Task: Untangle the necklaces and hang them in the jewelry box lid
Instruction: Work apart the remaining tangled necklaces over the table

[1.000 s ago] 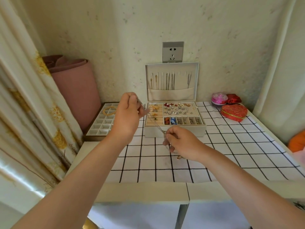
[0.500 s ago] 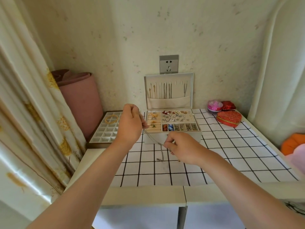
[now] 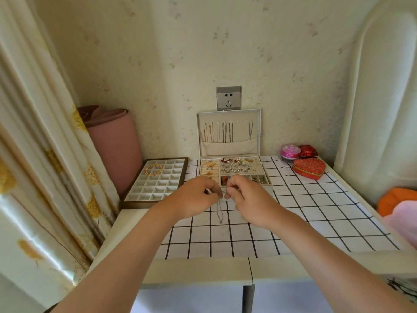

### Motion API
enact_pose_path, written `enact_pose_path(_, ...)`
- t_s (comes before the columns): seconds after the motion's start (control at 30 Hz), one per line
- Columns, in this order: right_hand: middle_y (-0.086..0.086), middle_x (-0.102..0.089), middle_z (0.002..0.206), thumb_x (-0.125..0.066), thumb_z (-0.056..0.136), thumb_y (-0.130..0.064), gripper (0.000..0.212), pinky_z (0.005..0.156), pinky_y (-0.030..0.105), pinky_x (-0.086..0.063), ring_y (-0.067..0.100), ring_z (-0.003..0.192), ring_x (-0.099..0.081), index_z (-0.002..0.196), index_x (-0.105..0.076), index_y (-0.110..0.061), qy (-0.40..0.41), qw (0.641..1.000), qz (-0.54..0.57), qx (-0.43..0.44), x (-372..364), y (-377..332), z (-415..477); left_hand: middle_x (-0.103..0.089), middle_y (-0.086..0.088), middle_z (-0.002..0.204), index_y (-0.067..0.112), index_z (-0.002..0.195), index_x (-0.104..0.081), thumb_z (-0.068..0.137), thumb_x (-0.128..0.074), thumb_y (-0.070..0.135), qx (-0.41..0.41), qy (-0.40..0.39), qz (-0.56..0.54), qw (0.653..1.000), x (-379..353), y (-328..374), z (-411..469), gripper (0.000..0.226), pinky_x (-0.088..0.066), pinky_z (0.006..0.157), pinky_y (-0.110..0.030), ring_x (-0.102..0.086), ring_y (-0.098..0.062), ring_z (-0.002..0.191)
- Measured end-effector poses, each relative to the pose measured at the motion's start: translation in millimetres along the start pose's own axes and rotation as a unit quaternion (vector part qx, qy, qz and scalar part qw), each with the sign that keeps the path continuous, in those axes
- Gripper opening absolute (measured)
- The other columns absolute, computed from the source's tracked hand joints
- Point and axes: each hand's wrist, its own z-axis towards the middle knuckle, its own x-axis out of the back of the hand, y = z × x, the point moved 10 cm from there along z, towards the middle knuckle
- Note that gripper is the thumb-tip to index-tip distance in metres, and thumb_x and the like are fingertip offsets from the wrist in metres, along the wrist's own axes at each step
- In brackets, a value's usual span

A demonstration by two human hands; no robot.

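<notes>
A thin silver necklace (image 3: 220,212) hangs in a loop between my two hands, just above the checked tablecloth. My left hand (image 3: 194,197) pinches one end of it and my right hand (image 3: 248,199) pinches the other, fingertips almost touching. Behind them stands the open white jewelry box (image 3: 268,188), its tray full of rings and earrings. Its upright lid (image 3: 229,132) has several necklaces hanging on hooks above a fabric pocket, with a few hooks free towards the right.
A brown compartment tray (image 3: 158,181) with a gold bangle sits left of the box, beside a rolled pink mat (image 3: 115,143). A red heart-shaped box (image 3: 309,167), a pink round box (image 3: 290,151) and a small red box (image 3: 308,151) stand at the back right. A curtain hangs at the left.
My hands have come together from a spread-apart hold, so the necklace now droops in a short loop instead of stretching diagonally. The left hand dropped lower; the camera tilted up.
</notes>
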Motion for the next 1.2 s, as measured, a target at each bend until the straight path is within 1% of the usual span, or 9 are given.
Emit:
enact_pose_path(0.37, -0.016, -0.061, 0.085, -0.060, 0.097, -0.012, 0.012, 0.066, 0.007, -0.038, -0.010, 0.075, -0.056, 0.097, -0.063, -0.024, 0.029, 0.999, -0.017, 0.010, 11.4, -0.4, -6.0, -0.068, 0.003, 0.094, 0.021, 0.090, -0.070, 0.096, -0.061, 0.024, -0.011, 0.046, 0.024, 0.999, 19.4, 5.5, -1.8, 0.012, -0.052, 0.080, -0.032, -0.064, -0.018, 0.088)
enact_pose_path(0.5, -0.010, -0.064, 0.104, -0.060, 0.097, -0.009, 0.022, 0.088, 0.026, -0.044, 0.007, 0.102, -0.057, 0.089, -0.073, -0.025, 0.040, 0.999, -0.031, 0.003, 13.8, 3.5, -6.2, -0.069, 0.009, 0.078, 0.028, 0.081, -0.063, 0.098, -0.055, 0.018, -0.018, 0.080, -0.004, 0.997, 33.1, 9.1, -3.4, 0.021, -0.043, 0.081, -0.029, -0.062, -0.005, 0.079)
enact_pose_path(0.57, -0.010, -0.066, 0.111, -0.061, 0.097, -0.013, 0.019, 0.086, 0.021, -0.043, 0.006, 0.100, -0.059, 0.095, -0.075, -0.025, 0.047, 0.998, -0.029, -0.010, 14.3, 6.1, -6.1, -0.067, 0.005, 0.071, 0.019, 0.081, -0.063, 0.098, -0.052, 0.011, 0.002, 0.100, -0.116, 0.988, 39.5, 3.1, -2.1, 0.022, -0.043, 0.086, -0.034, -0.060, -0.009, 0.070)
enact_pose_path(0.63, -0.014, -0.066, 0.114, -0.061, 0.098, -0.016, 0.018, 0.081, 0.015, -0.041, -0.003, 0.089, -0.057, 0.101, -0.073, -0.028, 0.038, 0.999, -0.025, -0.027, 11.5, 9.9, -6.2, -0.053, 0.000, 0.058, 0.010, 0.078, -0.058, 0.099, -0.045, 0.003, 0.027, 0.117, -0.331, 0.936, 43.2, -3.0, 0.5, 0.026, -0.048, 0.087, -0.038, -0.053, -0.015, 0.056)
enact_pose_path(0.73, -0.014, -0.068, 0.104, -0.060, 0.096, -0.014, 0.017, 0.085, 0.021, -0.044, 0.000, 0.091, -0.060, 0.094, -0.068, -0.029, 0.000, 0.997, 0.031, -0.065, 1.3, 17.8, -4.9, -0.031, 0.004, 0.053, 0.012, 0.076, -0.049, 0.100, -0.039, 0.004, 0.080, 0.131, -0.500, 0.852, 44.6, -13.0, -0.2, 0.028, -0.048, 0.060, -0.030, -0.030, -0.009, 0.041)
enact_pose_path(0.87, -0.008, -0.074, 0.092, -0.055, 0.096, -0.012, 0.016, 0.082, 0.025, -0.046, 0.003, 0.094, -0.063, 0.095, -0.061, -0.027, -0.014, 0.992, 0.080, -0.094, -6.4, 26.2, -3.6, -0.033, 0.004, 0.055, 0.019, 0.066, -0.054, 0.096, -0.060, 0.022, 0.078, 0.169, -0.369, 0.910, 56.3, -17.7, -5.3, 0.031, -0.032, 0.044, -0.023, -0.028, -0.011, 0.045)
enact_pose_path(0.97, -0.007, -0.074, 0.088, -0.057, 0.100, -0.022, 0.008, 0.065, 0.020, -0.039, -0.008, 0.068, -0.059, 0.100, -0.061, -0.029, -0.015, 0.991, 0.091, -0.099, -8.2, 29.6, -4.2, -0.044, 0.006, 0.056, 0.013, 0.079, -0.061, 0.096, -0.062, 0.028, 0.072, 0.199, -0.303, 0.929, 59.6, -20.3, -7.1, 0.023, -0.038, 0.046, -0.024, -0.037, -0.010, 0.051)
enact_pose_path(1.07, -0.009, -0.073, 0.089, -0.062, 0.098, -0.026, 0.015, 0.063, 0.020, -0.038, -0.016, 0.053, -0.054, 0.088, -0.072, -0.025, -0.019, 0.991, 0.105, -0.086, -10.8, 30.9, -2.7, -0.050, -0.006, 0.068, 0.007, 0.083, -0.059, 0.100, -0.057, 0.023, 0.077, 0.226, -0.293, 0.926, 60.2, -24.1, -10.9, 0.023, -0.050, 0.047, -0.028, -0.047, -0.014, 0.057)
enact_pose_path(1.2, -0.017, -0.071, 0.111, -0.065, 0.096, -0.033, 0.020, 0.078, 0.016, -0.045, -0.019, 0.078, -0.058, 0.112, -0.076, -0.027, -0.022, 0.987, 0.136, -0.085, -14.7, 30.9, -2.4, -0.057, -0.005, 0.079, 0.008, 0.086, -0.056, 0.102, -0.051, 0.017, 0.136, 0.242, -0.378, 0.883, 49.4, -46.2, -14.3, 0.019, -0.055, 0.051, -0.031, -0.056, -0.016, 0.062)
